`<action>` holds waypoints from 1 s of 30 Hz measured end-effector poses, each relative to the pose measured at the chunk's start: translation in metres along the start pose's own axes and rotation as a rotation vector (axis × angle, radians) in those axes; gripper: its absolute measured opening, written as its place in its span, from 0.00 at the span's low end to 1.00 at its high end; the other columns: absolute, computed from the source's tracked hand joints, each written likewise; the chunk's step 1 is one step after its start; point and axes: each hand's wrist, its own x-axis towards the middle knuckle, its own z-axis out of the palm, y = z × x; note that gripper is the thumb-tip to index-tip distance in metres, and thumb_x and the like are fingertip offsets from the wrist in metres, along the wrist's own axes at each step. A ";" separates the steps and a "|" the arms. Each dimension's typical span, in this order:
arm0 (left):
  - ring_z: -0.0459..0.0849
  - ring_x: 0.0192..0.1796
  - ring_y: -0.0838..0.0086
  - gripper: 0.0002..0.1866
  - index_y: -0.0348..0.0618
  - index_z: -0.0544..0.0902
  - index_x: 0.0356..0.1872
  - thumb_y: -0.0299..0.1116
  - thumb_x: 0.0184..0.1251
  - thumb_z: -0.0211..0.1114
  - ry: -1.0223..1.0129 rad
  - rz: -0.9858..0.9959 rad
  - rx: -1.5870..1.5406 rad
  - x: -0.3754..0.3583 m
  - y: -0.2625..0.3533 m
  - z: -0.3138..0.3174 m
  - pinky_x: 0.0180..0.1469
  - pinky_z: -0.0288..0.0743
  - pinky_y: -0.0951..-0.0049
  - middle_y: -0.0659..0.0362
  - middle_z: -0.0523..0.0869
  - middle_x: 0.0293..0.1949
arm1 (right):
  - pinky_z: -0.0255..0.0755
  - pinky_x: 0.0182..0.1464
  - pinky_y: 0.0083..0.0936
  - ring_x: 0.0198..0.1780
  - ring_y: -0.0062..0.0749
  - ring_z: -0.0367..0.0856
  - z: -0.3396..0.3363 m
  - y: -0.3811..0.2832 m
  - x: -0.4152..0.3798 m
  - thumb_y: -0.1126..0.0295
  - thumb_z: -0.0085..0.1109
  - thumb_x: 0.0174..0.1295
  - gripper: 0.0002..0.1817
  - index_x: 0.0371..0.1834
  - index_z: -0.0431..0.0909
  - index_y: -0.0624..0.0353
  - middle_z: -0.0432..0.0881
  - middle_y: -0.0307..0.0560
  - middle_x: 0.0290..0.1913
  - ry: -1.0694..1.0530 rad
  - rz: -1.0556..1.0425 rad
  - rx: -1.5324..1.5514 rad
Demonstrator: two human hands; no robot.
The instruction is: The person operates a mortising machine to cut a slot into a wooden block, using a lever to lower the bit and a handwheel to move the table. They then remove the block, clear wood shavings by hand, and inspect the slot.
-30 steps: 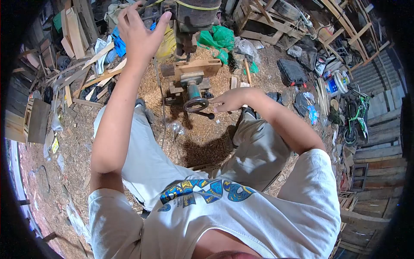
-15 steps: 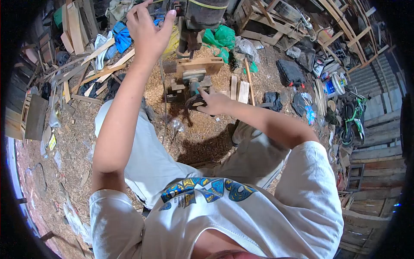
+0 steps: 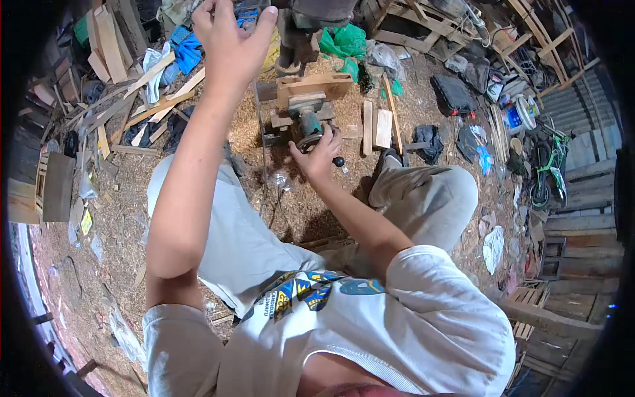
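Note:
My right hand (image 3: 319, 157) is closed on the rim of a dark handwheel (image 3: 308, 141), thumb on the left and fingers on the right. A black knob (image 3: 338, 161) shows beside it. The wheel sits on the near end of a greenish vise (image 3: 309, 123). Behind the vise's jaw stands a wooden block (image 3: 324, 86) with a slot in it, under a dark machine column (image 3: 289, 46). Up at the left, my left hand (image 3: 235, 46) is raised beside the machine head (image 3: 321, 12), thumb spread away from the fingers. The top edge cuts off its fingertips.
Wood shavings cover the floor. Short wood pieces (image 3: 382, 129) lie right of the vise, near a black case (image 3: 452, 94). Loose planks (image 3: 155, 109) and blue plastic (image 3: 186, 49) are at the left. Green plastic (image 3: 344, 41) lies behind; a green bike (image 3: 548, 169) stands far right.
My right hand has swung round the handwheel, from its right side to its near side, with the elbow drawn in. The black knob has come into view. My left hand stays raised.

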 end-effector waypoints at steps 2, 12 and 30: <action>0.67 0.74 0.50 0.28 0.48 0.85 0.64 0.49 0.69 0.79 0.002 -0.003 -0.044 -0.002 -0.001 0.003 0.75 0.68 0.55 0.40 0.71 0.68 | 0.55 0.77 0.66 0.76 0.75 0.56 0.004 0.003 0.000 0.51 0.87 0.50 0.59 0.80 0.57 0.60 0.56 0.76 0.75 0.066 -0.009 -0.059; 0.64 0.76 0.56 0.26 0.50 0.87 0.64 0.49 0.71 0.79 -0.048 -0.149 -0.187 -0.005 0.001 -0.003 0.72 0.74 0.62 0.42 0.70 0.69 | 0.83 0.56 0.45 0.55 0.53 0.80 0.013 -0.009 0.017 0.18 0.50 0.67 0.58 0.75 0.62 0.65 0.75 0.65 0.63 -0.074 1.052 1.589; 0.79 0.63 0.61 0.23 0.52 0.89 0.61 0.51 0.72 0.76 -0.190 -0.107 -0.169 -0.010 -0.012 -0.006 0.68 0.77 0.63 0.47 0.73 0.66 | 0.62 0.79 0.58 0.76 0.70 0.67 0.002 -0.010 -0.002 0.36 0.79 0.57 0.70 0.86 0.42 0.68 0.51 0.82 0.81 -0.026 0.484 0.415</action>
